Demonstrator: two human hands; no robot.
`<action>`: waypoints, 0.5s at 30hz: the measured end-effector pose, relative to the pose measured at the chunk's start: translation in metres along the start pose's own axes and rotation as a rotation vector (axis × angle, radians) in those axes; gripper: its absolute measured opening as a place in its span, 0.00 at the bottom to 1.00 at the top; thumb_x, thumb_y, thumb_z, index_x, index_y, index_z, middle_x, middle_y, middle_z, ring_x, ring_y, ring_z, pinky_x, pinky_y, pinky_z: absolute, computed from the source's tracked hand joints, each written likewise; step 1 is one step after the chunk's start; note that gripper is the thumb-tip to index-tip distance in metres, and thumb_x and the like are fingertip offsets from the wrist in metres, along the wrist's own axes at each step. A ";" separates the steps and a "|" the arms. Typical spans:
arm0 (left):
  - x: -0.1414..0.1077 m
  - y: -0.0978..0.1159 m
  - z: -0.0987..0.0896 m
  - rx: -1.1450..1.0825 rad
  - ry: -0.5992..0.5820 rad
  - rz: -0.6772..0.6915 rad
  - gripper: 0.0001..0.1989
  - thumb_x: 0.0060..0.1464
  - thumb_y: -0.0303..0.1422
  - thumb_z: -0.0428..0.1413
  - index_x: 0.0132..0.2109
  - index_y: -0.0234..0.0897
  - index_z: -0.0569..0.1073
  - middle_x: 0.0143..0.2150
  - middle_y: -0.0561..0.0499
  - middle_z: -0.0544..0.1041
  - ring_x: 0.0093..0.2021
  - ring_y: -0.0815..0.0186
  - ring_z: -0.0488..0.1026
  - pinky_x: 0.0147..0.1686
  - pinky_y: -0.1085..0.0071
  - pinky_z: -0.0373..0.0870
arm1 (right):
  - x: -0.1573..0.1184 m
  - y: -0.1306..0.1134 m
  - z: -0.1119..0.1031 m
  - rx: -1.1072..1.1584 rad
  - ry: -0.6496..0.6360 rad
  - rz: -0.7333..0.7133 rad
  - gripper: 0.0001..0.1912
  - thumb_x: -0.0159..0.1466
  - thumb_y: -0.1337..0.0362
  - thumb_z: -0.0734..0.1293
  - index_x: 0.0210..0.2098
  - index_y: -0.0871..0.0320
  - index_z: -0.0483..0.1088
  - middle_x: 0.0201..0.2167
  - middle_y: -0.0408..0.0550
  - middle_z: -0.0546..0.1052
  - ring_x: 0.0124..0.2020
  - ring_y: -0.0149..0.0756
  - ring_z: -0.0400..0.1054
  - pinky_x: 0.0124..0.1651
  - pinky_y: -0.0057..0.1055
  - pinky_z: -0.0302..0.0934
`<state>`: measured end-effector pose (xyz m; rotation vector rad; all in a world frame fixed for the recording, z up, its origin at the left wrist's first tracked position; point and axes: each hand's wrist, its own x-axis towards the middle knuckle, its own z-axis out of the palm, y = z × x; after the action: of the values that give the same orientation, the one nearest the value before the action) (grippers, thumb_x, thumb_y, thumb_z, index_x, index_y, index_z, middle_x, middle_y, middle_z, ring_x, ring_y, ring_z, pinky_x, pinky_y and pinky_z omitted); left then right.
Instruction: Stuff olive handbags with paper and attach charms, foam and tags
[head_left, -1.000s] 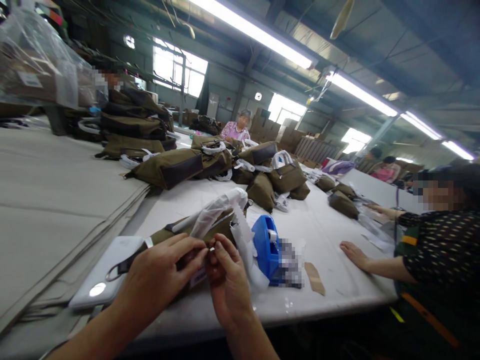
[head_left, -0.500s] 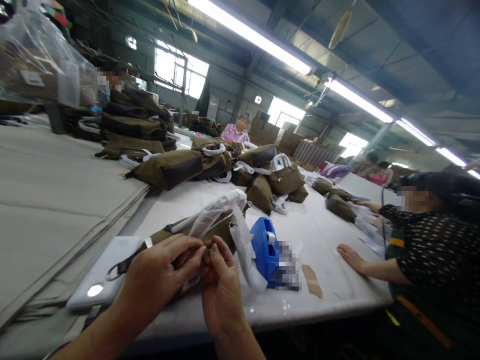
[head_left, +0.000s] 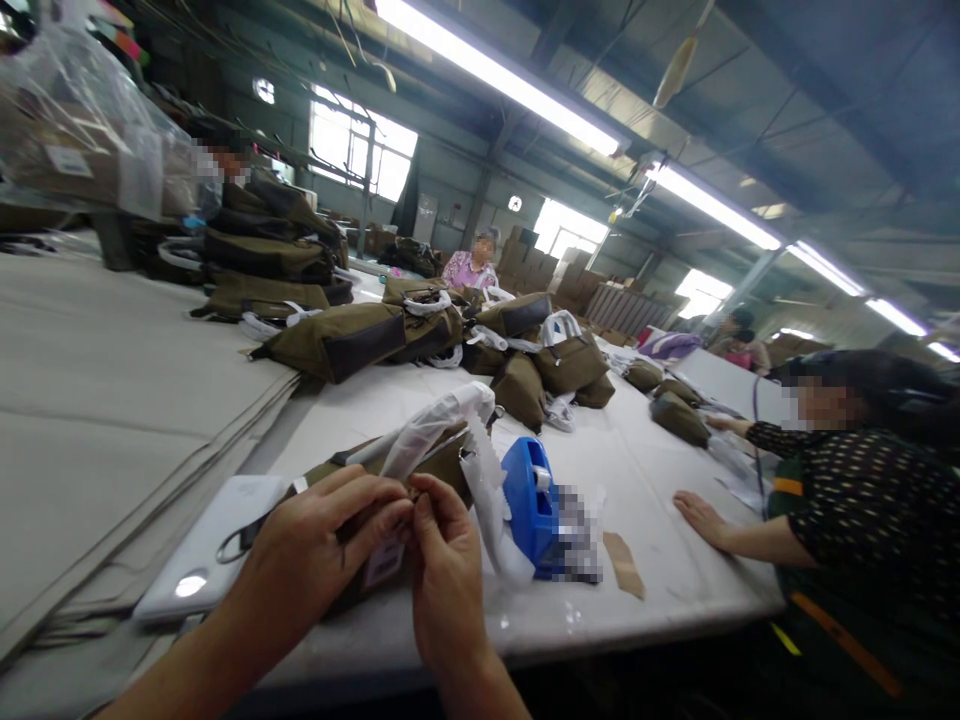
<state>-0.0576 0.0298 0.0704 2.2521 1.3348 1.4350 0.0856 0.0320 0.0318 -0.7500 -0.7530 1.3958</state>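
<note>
Grip first: the left hand [head_left: 315,530] and right hand [head_left: 446,560] are pinching nearly shut, fingertip against fingertip; between them they are holding a small piece [head_left: 414,493], too blurred for me to name. Their fingers are hiding the rest, so I cannot tell whether it is joined to anything.

Just beneath and behind them the bag [head_left: 450,456] is lying on the tabletop [head_left: 652,520], near its front edge; its handle [head_left: 431,425] is arching up, already wearing a white wrap; a label [head_left: 384,562] is showing below the fingers; the detail at the fingertips is looking unfinished to me, though how much is left I can't judge.

To the left a white case [head_left: 225,510] is resting beside the bag, a metal ring [head_left: 231,545] showing over it; on the other side a blue holder [head_left: 527,515] is standing near a brown card [head_left: 622,563]; farther back other bags [head_left: 352,335] are lying heaped, several handles wrapped likewise; a co-worker's hand [head_left: 701,518] is pressing flat at the right.
</note>
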 end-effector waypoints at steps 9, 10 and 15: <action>0.004 -0.011 -0.020 -0.388 -0.192 -0.220 0.11 0.66 0.41 0.54 0.46 0.46 0.80 0.43 0.54 0.85 0.40 0.65 0.85 0.41 0.76 0.81 | 0.003 -0.007 -0.012 -0.230 -0.020 -0.075 0.21 0.64 0.45 0.73 0.41 0.57 0.78 0.32 0.43 0.73 0.31 0.27 0.63 0.33 0.23 0.59; 0.004 -0.011 -0.020 -0.423 -0.210 -0.273 0.13 0.66 0.43 0.54 0.47 0.45 0.80 0.42 0.53 0.85 0.38 0.64 0.85 0.38 0.75 0.82 | 0.003 -0.006 -0.011 -0.237 -0.031 -0.076 0.20 0.65 0.45 0.73 0.41 0.57 0.77 0.31 0.42 0.72 0.30 0.27 0.62 0.33 0.23 0.58; -0.001 -0.017 -0.010 -0.281 -0.271 -0.189 0.19 0.69 0.45 0.49 0.39 0.40 0.78 0.23 0.55 0.79 0.19 0.68 0.76 0.19 0.77 0.70 | 0.001 -0.005 -0.010 -0.307 -0.082 -0.138 0.17 0.69 0.49 0.70 0.42 0.57 0.76 0.27 0.41 0.70 0.26 0.26 0.62 0.30 0.22 0.59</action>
<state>-0.0756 0.0359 0.0659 1.9947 1.1460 1.1265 0.0967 0.0329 0.0305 -0.8637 -1.0790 1.2051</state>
